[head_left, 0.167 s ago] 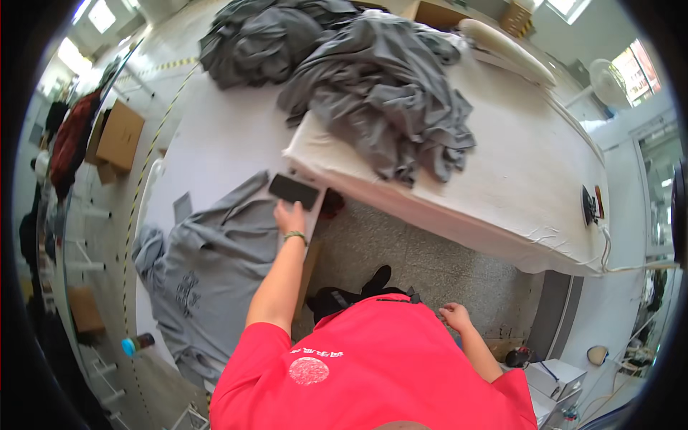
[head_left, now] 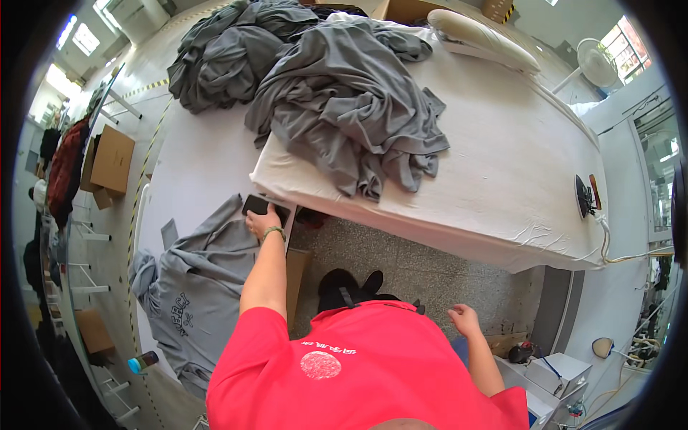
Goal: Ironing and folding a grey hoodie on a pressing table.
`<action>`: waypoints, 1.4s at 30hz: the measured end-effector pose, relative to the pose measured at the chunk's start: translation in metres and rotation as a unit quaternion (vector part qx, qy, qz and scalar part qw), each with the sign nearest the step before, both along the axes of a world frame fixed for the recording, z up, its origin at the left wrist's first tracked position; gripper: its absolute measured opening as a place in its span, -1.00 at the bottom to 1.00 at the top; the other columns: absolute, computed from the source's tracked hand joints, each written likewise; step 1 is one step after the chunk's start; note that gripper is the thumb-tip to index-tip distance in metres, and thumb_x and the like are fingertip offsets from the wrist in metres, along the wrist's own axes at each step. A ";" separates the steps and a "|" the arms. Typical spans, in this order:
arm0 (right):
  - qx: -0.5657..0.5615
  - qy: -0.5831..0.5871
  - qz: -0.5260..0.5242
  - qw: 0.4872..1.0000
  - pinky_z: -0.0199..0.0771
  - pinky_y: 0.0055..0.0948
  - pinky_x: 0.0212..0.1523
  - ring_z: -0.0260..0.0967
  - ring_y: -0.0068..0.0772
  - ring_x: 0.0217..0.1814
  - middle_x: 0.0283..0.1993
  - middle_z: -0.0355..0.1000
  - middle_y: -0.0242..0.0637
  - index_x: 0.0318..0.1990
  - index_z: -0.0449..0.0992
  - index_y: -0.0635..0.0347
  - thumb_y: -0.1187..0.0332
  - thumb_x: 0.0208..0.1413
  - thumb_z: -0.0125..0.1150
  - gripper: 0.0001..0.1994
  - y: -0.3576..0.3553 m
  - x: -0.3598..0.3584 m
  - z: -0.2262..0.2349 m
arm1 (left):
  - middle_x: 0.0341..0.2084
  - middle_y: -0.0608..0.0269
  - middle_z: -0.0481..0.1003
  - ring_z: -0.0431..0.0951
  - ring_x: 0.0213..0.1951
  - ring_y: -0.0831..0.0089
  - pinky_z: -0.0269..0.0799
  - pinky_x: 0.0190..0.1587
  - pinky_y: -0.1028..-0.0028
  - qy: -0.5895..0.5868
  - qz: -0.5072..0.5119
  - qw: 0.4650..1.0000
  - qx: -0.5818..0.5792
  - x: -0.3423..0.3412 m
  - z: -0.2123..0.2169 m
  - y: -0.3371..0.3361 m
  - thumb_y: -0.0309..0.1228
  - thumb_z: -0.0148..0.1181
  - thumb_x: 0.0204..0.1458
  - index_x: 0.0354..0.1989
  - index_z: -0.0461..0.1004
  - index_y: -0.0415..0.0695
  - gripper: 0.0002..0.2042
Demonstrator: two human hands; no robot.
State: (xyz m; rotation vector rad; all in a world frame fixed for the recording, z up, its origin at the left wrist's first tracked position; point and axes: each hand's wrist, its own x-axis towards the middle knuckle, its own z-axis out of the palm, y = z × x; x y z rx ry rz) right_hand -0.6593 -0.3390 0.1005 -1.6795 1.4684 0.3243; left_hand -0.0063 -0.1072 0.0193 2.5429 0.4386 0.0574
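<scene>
My left hand [head_left: 264,221] is over the end of the left table, its fingers closed on a flat black phone [head_left: 253,206]. The hand covers the phone's middle, and another dark part shows on its right side. Beside it on the table lies a grey sweatshirt [head_left: 204,287], spread out, with dark lettering on the front. One of its sleeves reaches up close to the phone. My right hand [head_left: 464,319] hangs by my right side over the floor, fingers loosely curled, with nothing visible in it.
Heaps of grey garments [head_left: 351,107] lie across the white padded table [head_left: 502,172] and the table behind. An iron [head_left: 584,197] with a cord stands at the far right. A bottle [head_left: 143,362] is at the lower left; cartons [head_left: 113,158] stand beyond the left table.
My left hand has moved onto the phone and closed on it, where before its fingers were at the near edge. My view has shifted slightly; the right hand still hangs at my side.
</scene>
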 end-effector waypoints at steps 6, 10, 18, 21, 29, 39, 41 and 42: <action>-0.042 -0.078 -0.028 0.996 0.64 -0.37 -0.15 0.65 -0.35 -0.21 -0.13 0.68 -0.10 0.18 0.55 0.36 0.30 0.22 0.40 -0.56 -0.039 0.040 0.025 | 0.29 0.03 0.38 0.37 0.34 0.03 0.34 0.31 0.04 0.034 0.182 0.976 0.110 0.017 0.022 -0.039 0.09 0.45 -0.01 0.34 0.35 -0.13 -0.19; -0.027 -0.102 0.045 0.993 0.65 -0.36 -0.11 0.66 -0.30 -0.19 -0.12 0.68 -0.10 0.17 0.57 0.29 0.29 0.22 0.41 -0.58 -0.053 0.109 0.062 | 0.25 0.12 0.41 0.40 0.30 0.07 0.38 0.22 0.02 -0.007 0.212 0.962 0.174 0.023 0.013 -0.051 0.16 0.39 -0.02 0.29 0.38 -0.05 -0.23; -0.110 -0.190 0.221 0.950 0.62 -0.30 -0.02 0.66 -0.20 -0.11 -0.09 0.67 -0.08 0.15 0.59 0.26 0.34 0.25 0.36 -0.65 -0.166 0.287 0.132 | 0.20 0.19 0.46 0.46 0.25 0.10 0.45 0.13 0.02 0.005 0.212 0.954 0.210 0.029 -0.002 -0.049 -0.06 0.17 0.21 0.26 0.41 -0.02 -0.49; -0.146 -0.240 0.267 0.922 0.59 -0.38 0.01 0.63 -0.31 -0.09 -0.06 0.65 -0.10 0.19 0.56 0.29 0.42 0.28 0.33 -0.65 -0.213 0.379 0.139 | 0.21 0.14 0.47 0.47 0.25 0.08 0.45 0.15 0.03 -0.025 0.195 0.962 0.192 0.027 -0.012 -0.041 -0.15 0.09 0.27 0.26 0.41 -0.04 -0.57; -0.401 -0.364 0.282 0.792 0.56 -0.39 -0.01 0.57 -0.34 -0.12 -0.06 0.62 -0.23 0.20 0.54 0.30 0.38 0.27 0.34 -0.62 -0.250 0.553 0.142 | 0.27 0.06 0.44 0.42 0.32 0.08 0.35 0.32 0.08 -0.023 0.210 0.961 0.178 0.022 0.002 -0.046 -0.18 0.16 0.23 0.33 0.36 -0.13 -0.48; -0.111 -0.499 0.191 0.838 0.43 -0.58 -0.17 0.43 -0.63 -0.13 -0.17 0.52 -0.44 -0.01 0.61 0.33 0.35 0.44 0.20 -0.79 -0.339 0.492 0.219 | 0.27 -0.05 0.39 0.37 0.31 -0.05 0.30 0.36 0.11 -0.157 0.193 0.967 0.056 -0.033 0.038 -0.060 -0.24 0.42 0.09 0.36 0.28 -0.21 -0.31; -0.058 -0.578 0.123 0.805 0.47 -0.58 -0.14 0.44 -0.58 -0.10 -0.12 0.52 -0.38 0.02 0.60 0.33 0.39 0.45 0.16 -0.81 -0.371 0.427 0.250 | 0.23 -0.08 0.39 0.40 0.27 -0.01 0.35 0.32 0.15 -0.197 0.210 0.957 -0.030 -0.057 0.068 -0.084 -0.28 0.43 0.11 0.35 0.29 -0.21 -0.33; -0.042 -0.607 0.081 0.789 0.50 -0.56 -0.11 0.45 -0.54 -0.07 -0.09 0.52 -0.34 0.05 0.59 0.33 0.41 0.46 0.13 -0.80 -0.388 0.387 0.261 | 0.23 -0.08 0.39 0.40 0.27 -0.01 0.35 0.32 0.15 -0.231 0.194 0.953 -0.031 -0.072 0.085 -0.101 -0.28 0.43 0.11 0.35 0.29 -0.21 -0.33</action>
